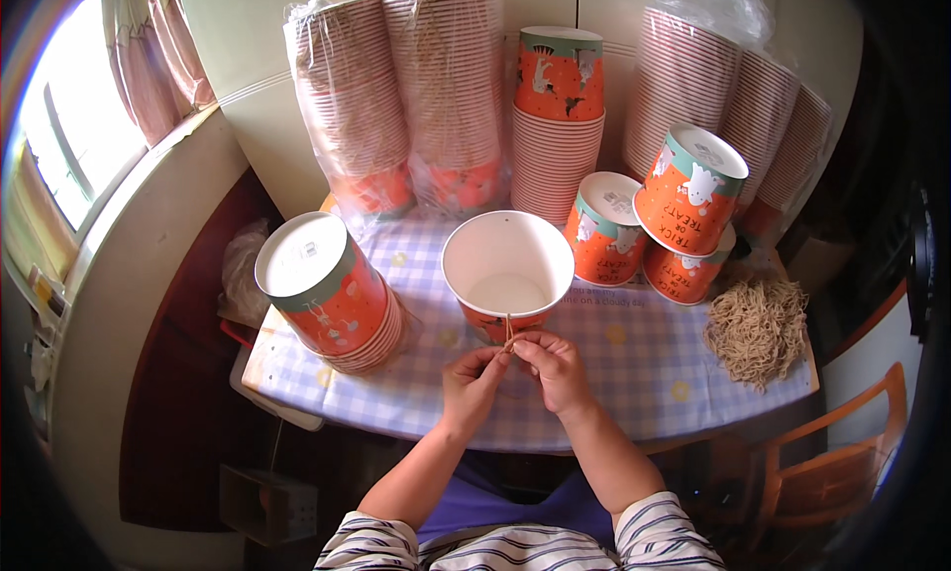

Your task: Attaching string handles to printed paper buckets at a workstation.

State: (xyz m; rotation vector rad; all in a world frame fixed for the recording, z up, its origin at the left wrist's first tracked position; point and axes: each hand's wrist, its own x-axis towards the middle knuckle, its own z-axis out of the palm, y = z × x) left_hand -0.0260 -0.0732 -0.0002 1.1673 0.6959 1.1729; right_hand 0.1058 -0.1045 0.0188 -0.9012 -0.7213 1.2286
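A: Both hands first — left hand (472, 381) and right hand (557, 369) meeting just below the rim of the open paper tub (507, 271), fingertips pinched on a thin tan string (508, 331).

B: Pinched, not clenched?

A: Pinched. Thumb and forefinger of each closed on the string, which runs up the tub's near wall to the rim. Rest of the fingers curled loosely.

B: And the tub?

A: Upright at the middle of the table (634, 358), mouth up, white inside, orange outside, touching the fingertips at its lower front.

B: Then by size, biggest down.

A: Table with a lilac checked cloth. Behind, against the wall, tall wrapped stacks of tubs (401, 96) in clear plastic on the left, more wrapped stacks (728, 91) on the right. Between them an unwrapped stack (558, 115), orange tub on top. Left of the open tub, a short tilted stack (332, 294), bottoms toward the camera, well apart from the hands.

B: Right side?

A: Three loose orange tubs (659, 224) piled bottoms out, just beside the open one — one resting on the other two. Further right, near the table edge, a heap of tan strings (758, 328). Orange chair (837, 472) below that corner.
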